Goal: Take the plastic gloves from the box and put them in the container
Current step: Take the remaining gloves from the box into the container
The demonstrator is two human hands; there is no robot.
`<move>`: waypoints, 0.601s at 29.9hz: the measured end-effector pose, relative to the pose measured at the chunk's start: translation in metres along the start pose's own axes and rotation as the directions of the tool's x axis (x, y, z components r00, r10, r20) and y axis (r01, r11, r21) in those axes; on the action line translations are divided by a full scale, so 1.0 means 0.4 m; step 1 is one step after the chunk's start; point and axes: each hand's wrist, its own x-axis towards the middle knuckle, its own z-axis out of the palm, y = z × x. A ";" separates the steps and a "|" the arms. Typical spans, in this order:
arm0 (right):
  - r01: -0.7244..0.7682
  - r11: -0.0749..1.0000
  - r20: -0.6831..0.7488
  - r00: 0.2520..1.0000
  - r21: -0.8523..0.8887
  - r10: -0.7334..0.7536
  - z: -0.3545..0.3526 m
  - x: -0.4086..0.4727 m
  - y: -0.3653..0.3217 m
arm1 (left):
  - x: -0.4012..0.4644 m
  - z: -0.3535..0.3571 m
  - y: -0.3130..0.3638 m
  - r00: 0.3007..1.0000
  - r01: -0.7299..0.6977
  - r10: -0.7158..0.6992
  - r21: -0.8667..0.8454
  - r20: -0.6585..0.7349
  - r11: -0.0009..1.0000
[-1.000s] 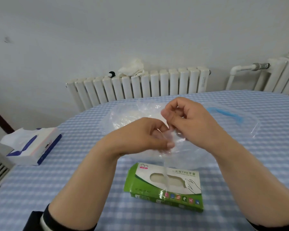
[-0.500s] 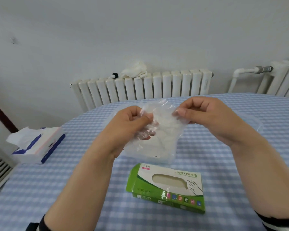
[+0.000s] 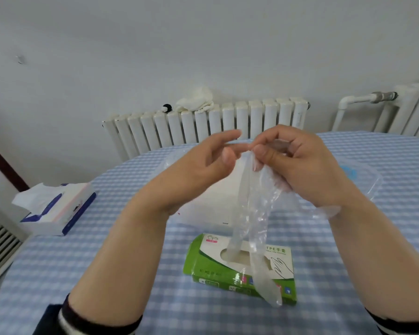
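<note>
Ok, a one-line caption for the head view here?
Right hand pinches a clear plastic glove dangling over the green glove box; left hand open beside it.

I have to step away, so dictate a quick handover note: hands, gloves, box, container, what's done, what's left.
Right hand: pinches a clear plastic glove that hangs down over the green glove box.
Left hand: open beside it, fingers extended, holding nothing.
Clear container: on the table behind the hands; contents hard to tell.
Done: one glove out of the box.
Left: put it in the container, then pull more.
</note>
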 end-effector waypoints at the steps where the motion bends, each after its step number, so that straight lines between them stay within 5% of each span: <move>1: 0.016 1.000 0.013 1.000 -0.010 -0.015 0.006 -0.003 -0.002 | 0.016 0.009 0.012 1.000 -0.011 0.012 -0.010 0.022 1.000; 6: 0.025 0.999 -0.066 0.997 -0.046 -0.028 0.007 -0.010 -0.004 | 0.061 0.033 0.056 0.997 -0.010 -0.004 0.187 0.072 0.982; 9: 0.003 0.995 -0.070 0.997 -0.097 -0.010 -0.011 -0.001 0.008 | 0.073 0.034 0.060 0.997 -0.034 0.051 0.272 -0.055 0.962; 14: -0.192 0.980 0.338 0.926 0.047 0.165 -0.030 0.016 0.033 | 0.086 0.014 0.050 0.964 -0.079 0.096 0.078 -0.247 0.994; 18: -0.327 0.936 0.260 0.922 0.131 0.286 -0.030 0.027 0.061 | 0.103 -0.006 0.025 0.920 -0.063 0.093 0.092 -0.380 0.994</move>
